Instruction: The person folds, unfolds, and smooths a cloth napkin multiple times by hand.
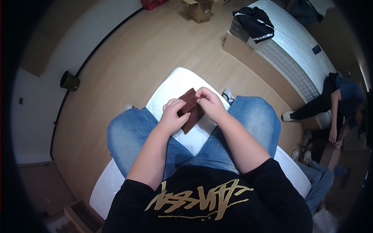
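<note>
A brown wallet (196, 117), apparently leather, is held between my two hands above the white mattress (193, 144) I sit on. My left hand (174, 114) grips its left side, thumb across the front. On the upper right, the fingertips of my right hand (210, 104) pinch the wallet's edge or a flap; which of these is hidden by the fingers. The wallet is tilted, one corner pointing down towards my lap. Whether anything is inside it cannot be seen.
My jeans-covered knees flank the mattress. A plastic-wrapped mattress (287, 43) bears a black garment (256, 24) and a dark flat object (316, 49). Another person (339, 102) bends at right; someone's grey-trousered legs (316, 180) are nearby. A wastebasket (70, 81) and cardboard box (201, 11) stand farther off.
</note>
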`<state>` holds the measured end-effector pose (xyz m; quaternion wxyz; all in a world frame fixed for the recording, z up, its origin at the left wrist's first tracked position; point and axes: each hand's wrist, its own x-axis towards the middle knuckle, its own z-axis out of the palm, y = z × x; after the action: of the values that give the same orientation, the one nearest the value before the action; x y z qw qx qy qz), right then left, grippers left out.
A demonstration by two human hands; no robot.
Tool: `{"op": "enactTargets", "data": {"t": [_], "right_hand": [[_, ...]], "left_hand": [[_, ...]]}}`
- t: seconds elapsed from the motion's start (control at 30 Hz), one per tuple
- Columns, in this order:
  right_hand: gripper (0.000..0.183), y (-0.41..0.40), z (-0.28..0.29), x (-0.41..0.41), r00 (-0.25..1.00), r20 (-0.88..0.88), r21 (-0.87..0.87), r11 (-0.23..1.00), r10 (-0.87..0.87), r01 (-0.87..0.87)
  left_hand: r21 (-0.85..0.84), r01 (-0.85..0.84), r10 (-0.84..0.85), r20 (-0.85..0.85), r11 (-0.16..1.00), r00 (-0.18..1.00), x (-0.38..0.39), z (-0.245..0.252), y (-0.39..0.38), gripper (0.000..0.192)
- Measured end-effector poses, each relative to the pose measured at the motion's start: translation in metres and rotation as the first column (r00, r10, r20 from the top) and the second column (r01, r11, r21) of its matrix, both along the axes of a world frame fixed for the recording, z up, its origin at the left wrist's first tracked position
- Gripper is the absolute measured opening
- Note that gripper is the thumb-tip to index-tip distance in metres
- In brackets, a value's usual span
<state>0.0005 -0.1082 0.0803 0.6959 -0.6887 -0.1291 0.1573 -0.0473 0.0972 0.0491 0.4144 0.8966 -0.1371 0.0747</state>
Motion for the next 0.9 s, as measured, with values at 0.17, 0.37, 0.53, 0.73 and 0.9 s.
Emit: {"op": "enactTargets", "data": {"t": [0.17,0.37,0.53,0.73,0.9], "right_hand": [[0.009,-0.026,0.029,-0.007,0.969,-0.212,0.219,0.960,-0.126,0.172],[0.003,-0.053,0.054,-0.020,0.935,-0.345,0.332,0.920,-0.088,0.209],[0.004,-0.060,0.045,-0.015,0.931,-0.363,0.182,0.976,-0.045,0.118],[0.025,-0.035,0.097,0.027,0.983,-0.050,-0.019,0.984,-0.178,0.177],[0.016,-0.039,0.145,0.048,0.936,0.247,0.362,0.920,-0.252,0.152]], "left_hand": [[-0.123,0.064,-0.103,-0.342,0.990,0.934,-0.004,0.038,0.028,0.025],[-0.057,0.037,-0.061,-0.521,0.998,0.852,-0.010,0.084,0.067,0.013],[-0.066,-0.120,0.098,-0.273,0.991,0.957,-0.009,0.087,0.070,0.009],[-0.152,-0.298,0.315,0.101,0.942,0.944,0.015,0.124,0.069,0.006],[-0.063,-0.288,0.269,0.589,0.955,0.762,0.023,0.182,0.069,0.011]]}}
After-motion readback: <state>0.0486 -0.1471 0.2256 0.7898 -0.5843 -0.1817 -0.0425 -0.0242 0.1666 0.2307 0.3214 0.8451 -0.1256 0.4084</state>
